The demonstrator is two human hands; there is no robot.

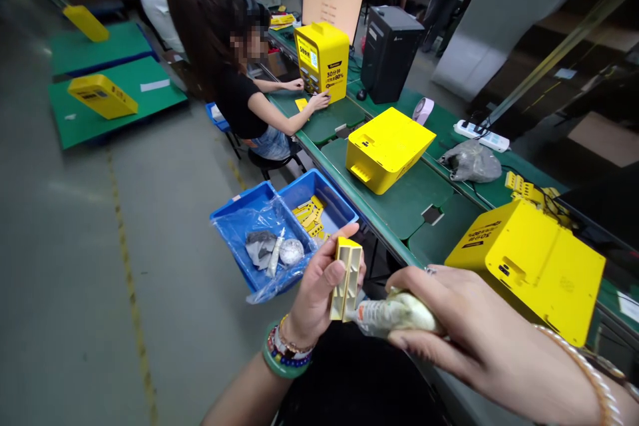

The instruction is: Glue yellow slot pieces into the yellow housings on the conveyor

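Note:
My left hand (314,289) is closed around a small yellow plastic part (347,277), its pale hollow underside with inner ribs turned toward me. In my right hand (459,326) is a squeezed white glue tube (397,313), gripped between thumb and fingers. The tube's nozzle end meets or nearly meets the lower edge of the yellow part; contact cannot be made out. Below and left of the hands, a blue bin (244,213) holds a plastic bag, another tube and a round white roll. A second blue bin (344,210) contains several flat yellow pieces.
A yellow box-shaped housing (392,146) rests on the green workbench (424,210); another yellow housing (544,273) sits nearer on the right. Behind are a tape roll (423,110), a power strip (482,136) and a computer tower (389,53). A co-worker (224,66) sits at another housing (329,60).

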